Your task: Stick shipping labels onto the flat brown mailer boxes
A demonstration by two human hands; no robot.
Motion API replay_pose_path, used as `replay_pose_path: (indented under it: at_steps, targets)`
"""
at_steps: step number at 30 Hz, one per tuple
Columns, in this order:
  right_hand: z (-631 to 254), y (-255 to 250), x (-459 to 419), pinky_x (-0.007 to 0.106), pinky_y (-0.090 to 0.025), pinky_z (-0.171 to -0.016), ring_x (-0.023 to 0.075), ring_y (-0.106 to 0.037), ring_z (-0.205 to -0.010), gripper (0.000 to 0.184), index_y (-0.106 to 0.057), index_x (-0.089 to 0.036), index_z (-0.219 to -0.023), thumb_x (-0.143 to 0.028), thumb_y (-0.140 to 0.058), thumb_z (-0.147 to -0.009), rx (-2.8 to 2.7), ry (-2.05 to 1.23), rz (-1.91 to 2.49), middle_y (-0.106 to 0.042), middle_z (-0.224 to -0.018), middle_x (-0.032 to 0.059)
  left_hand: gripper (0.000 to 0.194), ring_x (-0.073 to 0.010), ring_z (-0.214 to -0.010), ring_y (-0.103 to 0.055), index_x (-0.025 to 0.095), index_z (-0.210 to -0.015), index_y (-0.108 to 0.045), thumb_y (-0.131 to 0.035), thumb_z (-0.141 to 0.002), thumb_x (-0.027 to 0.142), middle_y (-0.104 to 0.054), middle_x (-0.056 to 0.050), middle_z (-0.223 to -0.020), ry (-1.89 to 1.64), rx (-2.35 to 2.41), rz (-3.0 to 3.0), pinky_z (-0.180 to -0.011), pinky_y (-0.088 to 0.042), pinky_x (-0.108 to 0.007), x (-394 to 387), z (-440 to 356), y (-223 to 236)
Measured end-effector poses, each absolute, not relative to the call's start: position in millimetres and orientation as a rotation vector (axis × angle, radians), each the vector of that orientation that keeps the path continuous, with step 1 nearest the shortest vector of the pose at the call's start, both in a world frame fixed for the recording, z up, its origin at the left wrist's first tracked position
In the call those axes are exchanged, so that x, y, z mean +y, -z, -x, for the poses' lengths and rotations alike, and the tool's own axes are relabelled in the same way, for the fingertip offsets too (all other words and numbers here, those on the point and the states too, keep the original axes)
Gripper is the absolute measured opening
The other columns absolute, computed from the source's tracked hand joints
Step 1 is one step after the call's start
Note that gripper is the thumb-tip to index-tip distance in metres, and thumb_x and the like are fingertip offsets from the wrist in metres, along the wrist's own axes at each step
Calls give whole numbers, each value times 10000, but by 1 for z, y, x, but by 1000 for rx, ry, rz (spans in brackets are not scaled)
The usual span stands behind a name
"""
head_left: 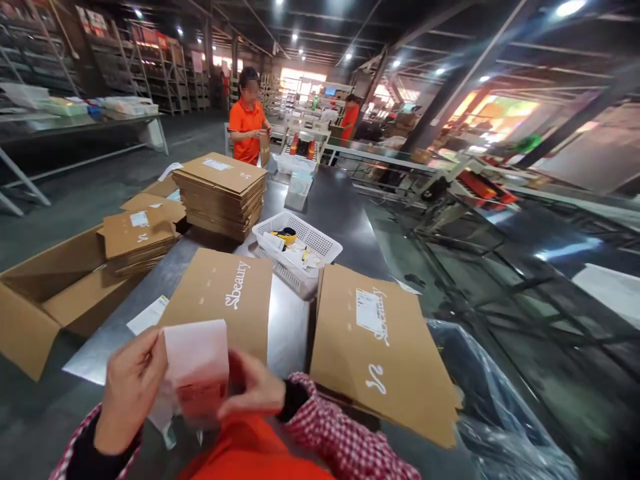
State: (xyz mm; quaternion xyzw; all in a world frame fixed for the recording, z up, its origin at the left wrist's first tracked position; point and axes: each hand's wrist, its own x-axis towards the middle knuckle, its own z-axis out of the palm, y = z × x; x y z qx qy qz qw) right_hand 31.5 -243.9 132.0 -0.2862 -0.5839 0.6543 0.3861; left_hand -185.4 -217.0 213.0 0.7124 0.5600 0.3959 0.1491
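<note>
As our left hand (134, 379) pinches the pale sheet (196, 348) at lower left of the frame, we cannot tell whether our right hand (259, 388) grips too, but we judge the sheet light, limp, easily creased, best held by opposite edges.

Opens out as a wide hall under a dark ceiling (370, 13), lit by bright lamps (570, 8). Runs along a dark grey floor (195, 133) to bright windows (303, 75) at the far end, with an orange-tinted glow (493, 120) at right. Holds tall metal shelving (150, 73) at back left, dark columns (450, 97), 1 long side tabletop (50, 125) with pale legs, and 1 shiny metal tabletop (345, 210) in the middle.
</note>
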Motion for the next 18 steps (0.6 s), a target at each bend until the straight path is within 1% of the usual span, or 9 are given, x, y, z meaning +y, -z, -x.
replay_pose_path:
  at_steps: [2,4,5,6,7,10,13,15,18]
  targets:
    - [6,-126,-245,386,-504,-867,207,-638,-940,643,-488,-240,-1251,-434,-732,-688,-1430,-1620,765,-645,-1068,65,355,-93,-515,-485,165,-670,-583,-393,-883,376,-528,15,-567,-1117,1758,-2019,-451,-367,-177,-207,200,-207]
    - [17,-120,-242,355,-516,-793,185,-638,-846,581,-464,-231,-1244,-372,-702,-733,-1360,-1548,831,-648,-966,44,373,-180,-849,-625,140,-962,-643,-393,-882,405,-673,-89,-960,-1177,1891,-1968,-519,-442,-197,-200,215,-197]
    - [17,-119,-239,342,-514,-772,179,-632,-825,606,-435,-233,-1258,-341,-707,-728,-1339,-1541,844,-643,-936,33,422,-232,-1067,-588,147,-1131,-599,-409,-877,426,-616,-123,-1202,-1209,1885,-1950,-574,-487,-214,-200,220,-190]
    - [15,-118,-235,330,-511,-753,173,-627,-805,635,-406,-238,-1275,-315,-710,-723,-1327,-1556,854,-637,-913,23,475,-261,-1217,-505,170,-1239,-539,-441,-866,447,-523,-123,-1353,-1214,1809,-1955,-648,-525,-240,-201,224,-183]
    - [14,-118,-232,318,-505,-733,166,-620,-783,657,-386,-242,-1287,-293,-711,-719,-1325,-1571,874,-631,-891,14,508,-268,-1280,-455,199,-1280,-509,-489,-846,462,-477,-108,-1410,-1177,1679,-1971,-730,-545,-268,-203,225,-176]
    - [15,-119,-223,287,-478,-660,147,-585,-705,684,-370,-248,-1303,-263,-709,-710,-1354,-1564,977,-606,-826,-8,442,-239,-1145,-589,251,-1174,-578,-630,-772,428,-637,-65,-1235,-940,1318,-1903,-892,-530,-329,-213,218,-153]
    - [21,-121,-217,274,-450,-645,141,-550,-696,470,-523,-231,-1159,-286,-692,-723,-1427,-1474,1077,-593,-801,-7,332,-203,-943,-676,230,-1042,-596,-660,-759,393,-716,-36,-981,-924,1299,-1610,-822,-561,-306,-216,208,-133]
    - [24,-121,-213,262,-422,-623,134,-517,-678,281,-610,-214,-985,-303,-685,-729,-1492,-1382,1162,-578,-769,-9,341,-195,-901,-677,220,-1021,-576,-680,-743,390,-704,-39,-953,-1012,1303,-1443,-786,-570,-298,-212,206,-123]
    - [28,-122,-207,249,-372,-586,123,-466,-649,148,-629,-203,-849,-269,-683,-728,-1547,-1245,1258,-536,-725,-19,414,-201,-858,-682,211,-1019,-556,-724,-689,395,-692,-53,-963,-1052,1255,-1296,-732,-582,-303,-203,210,-113]
